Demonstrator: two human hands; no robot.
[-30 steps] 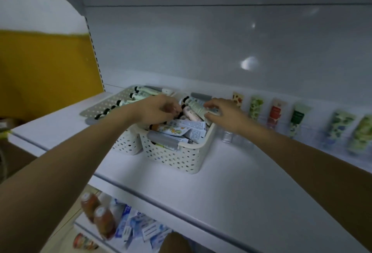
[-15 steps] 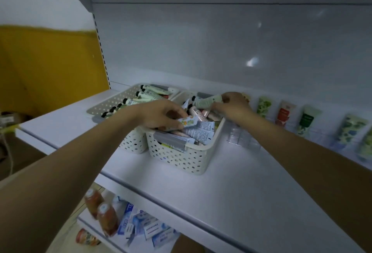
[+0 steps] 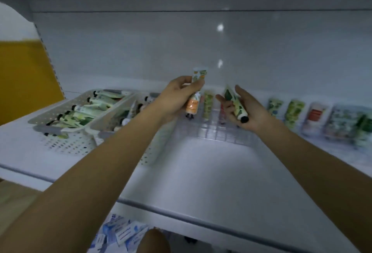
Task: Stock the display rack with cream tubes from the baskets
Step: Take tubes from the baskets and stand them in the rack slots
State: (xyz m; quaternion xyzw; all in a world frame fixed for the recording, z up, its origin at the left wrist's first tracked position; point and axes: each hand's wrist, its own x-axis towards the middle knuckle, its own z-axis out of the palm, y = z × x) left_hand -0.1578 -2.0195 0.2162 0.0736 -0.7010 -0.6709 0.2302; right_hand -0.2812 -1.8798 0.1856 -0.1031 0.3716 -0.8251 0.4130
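Head view, white shelf (image 3: 211, 172) with both forearms reaching forward. The left hand (image 3: 179, 97) grips an orange tube (image 3: 192, 106), thumb and fingers (image 3: 198, 84) curled round its upper half. The tube hangs nearly upright, cap down and crimped end up, just above the left end of the clear display rack (image 3: 211, 133). The right hand (image 3: 253, 111) is turned palm up and cradles a green tube (image 3: 236, 102), which lies tilted across the palm with its black cap toward the wrist. The fingers rise loosely curled beside the tube and the thumb lies on its other side; motion blur leaves the firmness of this hold uncertain. This hand is over the rack, to the right of the left hand and apart from it.

The rack stands against the back wall. One racked tube (image 3: 208, 104) stands upright between the two hands, and further racked tubes (image 3: 295, 110) stand in a row to the right.

Two perforated baskets sit side by side at the left of the shelf. The left basket (image 3: 66, 144) holds green tubes laid flat, and the right basket (image 3: 149, 154), partly hidden by the left forearm, holds mixed tubes.

A yellow panel (image 3: 26, 75) bounds the far left. Blue-and-white boxes (image 3: 122, 230) lie on the level below.
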